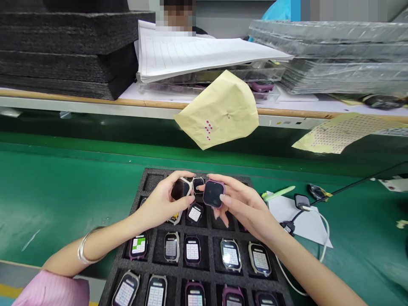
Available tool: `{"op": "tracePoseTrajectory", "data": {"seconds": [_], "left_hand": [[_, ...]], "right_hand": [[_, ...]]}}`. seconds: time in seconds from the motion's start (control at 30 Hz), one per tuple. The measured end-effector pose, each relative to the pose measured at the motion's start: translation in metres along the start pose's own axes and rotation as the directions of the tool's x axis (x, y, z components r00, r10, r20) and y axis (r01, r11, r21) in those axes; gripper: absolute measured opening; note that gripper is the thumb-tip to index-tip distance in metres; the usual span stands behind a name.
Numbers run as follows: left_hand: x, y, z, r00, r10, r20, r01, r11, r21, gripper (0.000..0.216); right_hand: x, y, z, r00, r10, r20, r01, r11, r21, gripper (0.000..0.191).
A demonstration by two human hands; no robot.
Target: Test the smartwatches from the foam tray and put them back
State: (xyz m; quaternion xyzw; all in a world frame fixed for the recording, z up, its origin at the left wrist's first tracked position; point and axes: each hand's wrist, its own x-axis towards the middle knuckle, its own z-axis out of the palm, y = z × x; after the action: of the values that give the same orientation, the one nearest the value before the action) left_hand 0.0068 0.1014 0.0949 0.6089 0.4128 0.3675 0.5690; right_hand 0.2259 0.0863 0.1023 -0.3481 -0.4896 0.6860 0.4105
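Between the thumb and fingers of my left hand (168, 197) is a white-framed smartwatch (180, 188) with a dark screen. My right hand (239, 199) grips a purple smartwatch (213, 194), its screen dark too. Both hands hover over the far part of a black foam tray (149, 267). A small silver-framed watch (198, 185) shows between the hands; whether a finger touches it I cannot tell. Just below the hands, a dark watch (194, 213) with a lit white screen sits in its compartment. Several more watches with lit screens, such as a purple one (193, 250), lie in the nearer rows.
A green pen (280, 193), a white sheet (306, 227), a watch on a white cable (301, 201) and a black cord lie at the right. On the shelf stand black foam trays (63, 46), papers (204, 53) and clear plastic trays (344, 55). Yellow paper (223, 112) hangs off its edge. Someone sits behind.
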Motion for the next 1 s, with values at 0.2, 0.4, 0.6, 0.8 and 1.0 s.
{"op": "tracePoseTrajectory", "data": {"seconds": [0.2, 0.4, 0.6, 0.8, 1.0], "left_hand": [[-0.008, 0.006, 0.004, 0.995, 0.083, -0.051, -0.067, 0.964, 0.256, 0.037], [-0.014, 0.008, 0.004, 0.994, 0.105, 0.005, -0.100, 0.928, 0.358, 0.035], [-0.015, 0.011, 0.005, 0.992, 0.124, -0.009, -0.114, 0.938, 0.328, 0.039], [-0.013, 0.007, 0.006, 0.989, 0.149, -0.016, -0.139, 0.950, 0.281, 0.040], [-0.014, 0.002, 0.007, 0.985, 0.174, -0.009, -0.161, 0.930, 0.331, 0.044]], "right_hand": [[0.002, 0.003, -0.004, 0.996, -0.017, 0.087, 0.008, 0.995, 0.097, 0.038], [0.003, 0.004, -0.008, 0.993, -0.002, 0.117, -0.012, 0.994, 0.112, 0.039], [0.004, 0.004, -0.009, 0.984, 0.000, 0.177, -0.033, 0.982, 0.186, 0.041], [0.005, 0.005, -0.008, 0.983, 0.000, 0.181, -0.041, 0.975, 0.220, 0.037], [0.005, 0.007, -0.010, 0.984, -0.002, 0.177, -0.036, 0.977, 0.211, 0.036]]}}
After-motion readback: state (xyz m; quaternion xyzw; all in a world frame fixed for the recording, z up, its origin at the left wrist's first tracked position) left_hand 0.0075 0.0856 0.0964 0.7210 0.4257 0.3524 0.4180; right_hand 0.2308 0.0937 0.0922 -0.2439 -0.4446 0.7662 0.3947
